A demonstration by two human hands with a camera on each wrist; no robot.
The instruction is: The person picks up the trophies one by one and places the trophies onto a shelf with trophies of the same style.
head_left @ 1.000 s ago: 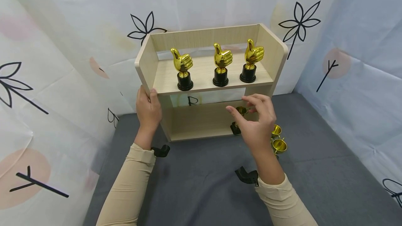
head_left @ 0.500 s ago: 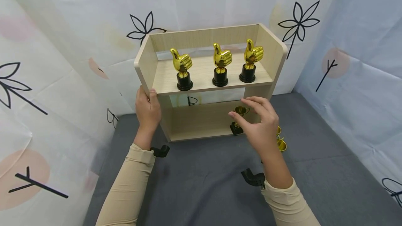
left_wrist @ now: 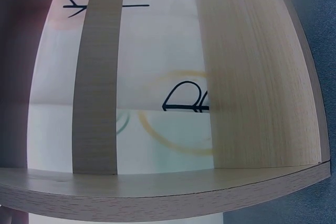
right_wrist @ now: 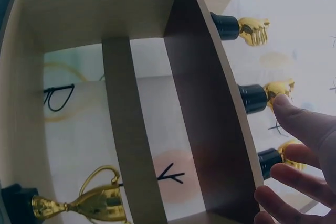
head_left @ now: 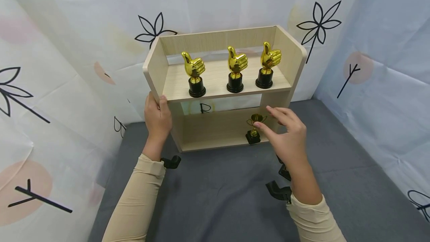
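A pale wooden two-tier shelf (head_left: 216, 95) stands on the grey surface. My left hand (head_left: 158, 118) grips its left side, thumb at the front edge. On the lower tier, near the right end, a gold trophy cup (head_left: 256, 118) with a black base stands upright. My right hand (head_left: 289, 135) hovers just right of that cup, fingers spread apart from the thumb, holding nothing. Along the upper tier stand three gold thumbs-up trophies (head_left: 193, 66) on round black bases. In the right wrist view, the trophy cup (right_wrist: 102, 203) appears apart from the fingers (right_wrist: 286, 179).
Behind my right wrist, a black base (head_left: 284, 172) shows partly. Black wrist mounts (head_left: 278, 191) sit at both sleeve cuffs. A white patterned cloth backdrop (head_left: 215, 3) rises close behind the shelf and along both sides.
My right hand has moved right and slightly down, away from the trophy cup, uncovering more of it. The two gold cups at the right are now hidden behind that hand. My left hand stays put.
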